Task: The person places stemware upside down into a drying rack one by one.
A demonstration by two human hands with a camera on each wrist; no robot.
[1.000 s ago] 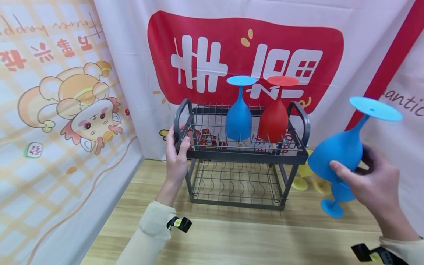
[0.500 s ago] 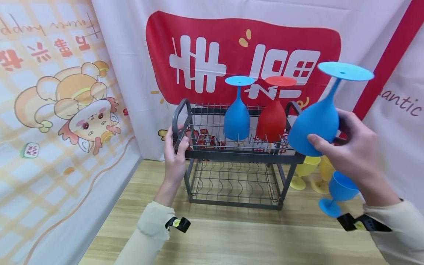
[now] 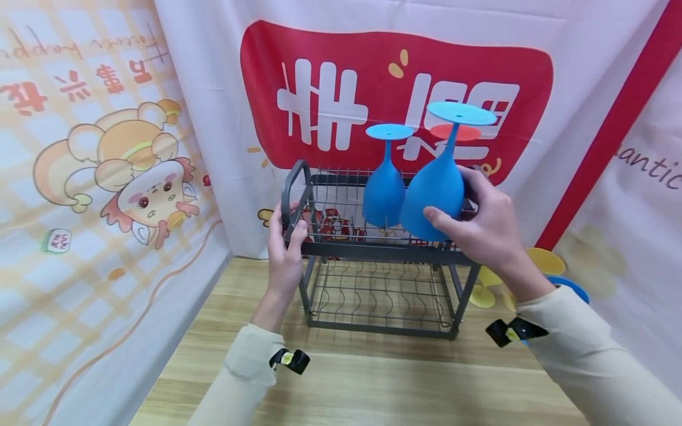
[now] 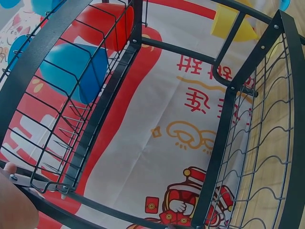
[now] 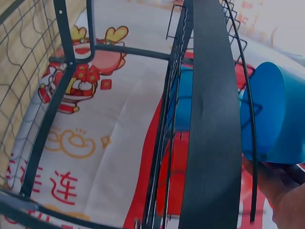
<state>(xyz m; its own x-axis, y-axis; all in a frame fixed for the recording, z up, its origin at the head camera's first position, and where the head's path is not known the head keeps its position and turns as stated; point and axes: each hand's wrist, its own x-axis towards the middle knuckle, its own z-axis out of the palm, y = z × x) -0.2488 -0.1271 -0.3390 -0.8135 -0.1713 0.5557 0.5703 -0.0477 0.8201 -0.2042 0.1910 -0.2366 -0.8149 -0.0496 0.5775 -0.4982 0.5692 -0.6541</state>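
In the head view my left hand (image 3: 283, 263) grips the left end of a two-tier black wire dish rack (image 3: 373, 252), thumb at the front. With my right hand (image 3: 487, 228) I hold a blue plastic goblet (image 3: 434, 192) by its bowl, mouth down, over the right part of the top tier. Its rim shows beside the rack wires in the right wrist view; whether it touches them I cannot tell. Another blue goblet (image 3: 382, 195) stands upside down in the top tier. Behind the held one, a red goblet (image 4: 116, 24) is mostly hidden in the head view.
Right of the rack stand yellow goblets (image 3: 544, 260) and a blue goblet, its rim (image 3: 570, 287) partly covered by my right sleeve. The lower tier (image 3: 373, 296) is wavy wire. Printed cloth (image 3: 213, 118) hangs behind and at the left of the wooden table (image 3: 373, 378).
My right hand has carried the blue goblet leftward from beside the rack to over its top tier, in front of the red goblet. My left hand keeps its grip on the rack.
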